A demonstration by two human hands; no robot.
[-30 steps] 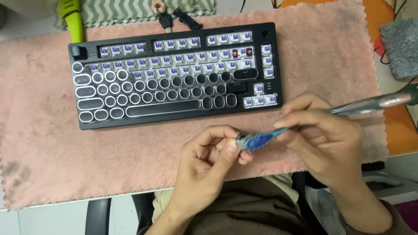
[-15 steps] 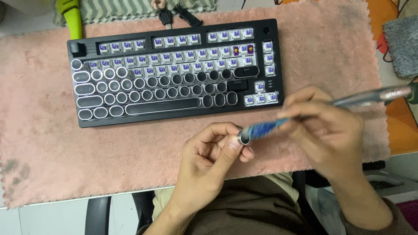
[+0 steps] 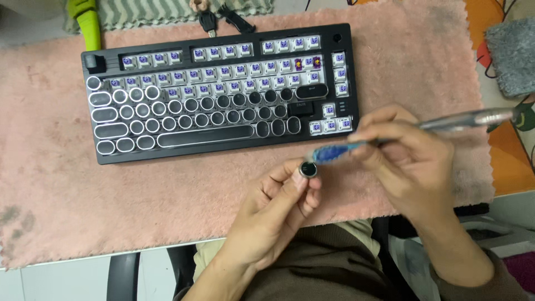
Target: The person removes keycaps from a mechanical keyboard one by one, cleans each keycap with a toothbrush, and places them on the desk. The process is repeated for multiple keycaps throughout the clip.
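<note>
A black keyboard [image 3: 223,92] lies on a pink fuzzy mat [image 3: 67,189]. Its lower rows carry round black keycaps; the upper rows and right side show bare white and purple switches. My left hand [image 3: 273,212] pinches one round black keycap [image 3: 307,169] between thumb and fingers, just below the keyboard's front right corner. My right hand [image 3: 407,156] grips a toothbrush [image 3: 446,121] with a silvery handle; its blue bristle head [image 3: 329,153] sits just above and right of the keycap.
A green tool handle [image 3: 89,25], a key [image 3: 207,22] and a small black clip [image 3: 237,18] lie behind the keyboard by a striped cloth. A grey fuzzy cloth [image 3: 510,56] rests at far right. The table's front edge runs just before my lap.
The brush head has lifted slightly off the keycap and shifted right. My left hand has turned the keycap so that its round face shows.
</note>
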